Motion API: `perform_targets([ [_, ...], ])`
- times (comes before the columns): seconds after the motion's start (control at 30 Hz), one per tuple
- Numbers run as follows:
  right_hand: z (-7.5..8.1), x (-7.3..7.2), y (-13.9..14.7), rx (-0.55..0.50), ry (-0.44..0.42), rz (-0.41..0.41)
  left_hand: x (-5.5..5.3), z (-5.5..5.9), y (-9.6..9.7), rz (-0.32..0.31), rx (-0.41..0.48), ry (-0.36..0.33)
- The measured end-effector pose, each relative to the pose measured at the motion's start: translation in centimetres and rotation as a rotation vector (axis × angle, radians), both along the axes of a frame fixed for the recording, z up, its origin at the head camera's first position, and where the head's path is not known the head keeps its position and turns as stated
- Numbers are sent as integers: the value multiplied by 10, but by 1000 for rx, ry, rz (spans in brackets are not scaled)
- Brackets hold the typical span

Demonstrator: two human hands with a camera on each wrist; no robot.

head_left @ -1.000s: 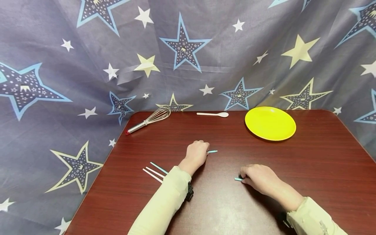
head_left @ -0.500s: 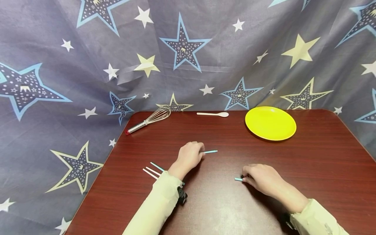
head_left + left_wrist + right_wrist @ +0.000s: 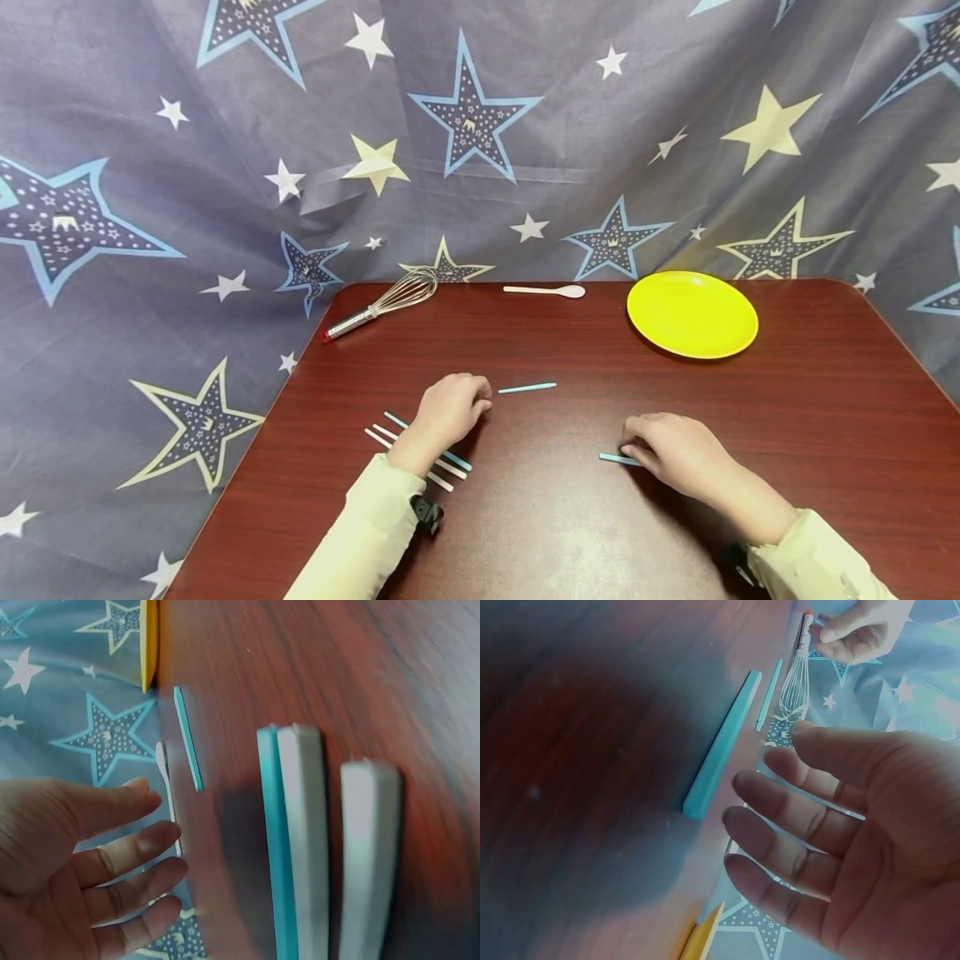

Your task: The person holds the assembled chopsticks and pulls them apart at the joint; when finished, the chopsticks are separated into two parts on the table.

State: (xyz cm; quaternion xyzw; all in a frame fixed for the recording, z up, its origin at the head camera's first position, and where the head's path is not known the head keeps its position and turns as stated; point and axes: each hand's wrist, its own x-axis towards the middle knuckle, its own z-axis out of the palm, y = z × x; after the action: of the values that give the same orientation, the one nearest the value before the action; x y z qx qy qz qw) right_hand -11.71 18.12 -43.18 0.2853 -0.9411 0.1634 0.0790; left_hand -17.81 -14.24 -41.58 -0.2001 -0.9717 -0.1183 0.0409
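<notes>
My left hand point(image 3: 448, 410) hovers with loose fingers just left of a thin blue stick point(image 3: 527, 388); a gap shows between them. Under that wrist lie another blue stick point(image 3: 276, 840) and two white sticks, one point(image 3: 304, 840) beside the blue and one point(image 3: 369, 855) a little apart, all square-edged. My right hand point(image 3: 671, 446) is over a short blue stick point(image 3: 617, 459), covering its right end in the head view. From the right wrist, the same blue stick point(image 3: 721, 746) shows whole on the table, apart from the relaxed fingers point(image 3: 769, 836).
A whisk point(image 3: 382, 305) with a red-tipped handle lies at the table's back left. Along the back edge are a white spoon point(image 3: 543, 290) and, farther right, a yellow plate point(image 3: 692, 315). A star-patterned cloth point(image 3: 300, 125) hangs behind the brown table point(image 3: 825, 417).
My left hand has let go of the far blue stick and moved left and nearer, uncovering it. My right hand has let go of its blue stick and shifted slightly right, showing more of it.
</notes>
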Motion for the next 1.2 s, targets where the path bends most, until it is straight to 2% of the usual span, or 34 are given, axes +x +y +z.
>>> perform_targets([
  [0.27, 0, -2, 2, -5, 5, -4, 5, -2, -28, -149, 9, -37],
  [0.33, 0, -2, 3, -4, 0, -6, 7, -3, -34, -168, 9, -36],
  [0.57, -1, -2, 5, -8, 4, -11, 16, -4, -58, -169, 22, -38],
  [0.83, -2, -3, 7, -13, 7, -6, 20, -3, -85, -185, 18, 15],
  [0.97, -2, -4, 7, -16, 8, -3, 19, -3, -92, -185, -4, 21],
  [1.2, -2, -3, 7, -11, 10, -17, 20, -5, -94, -144, -40, 14],
])
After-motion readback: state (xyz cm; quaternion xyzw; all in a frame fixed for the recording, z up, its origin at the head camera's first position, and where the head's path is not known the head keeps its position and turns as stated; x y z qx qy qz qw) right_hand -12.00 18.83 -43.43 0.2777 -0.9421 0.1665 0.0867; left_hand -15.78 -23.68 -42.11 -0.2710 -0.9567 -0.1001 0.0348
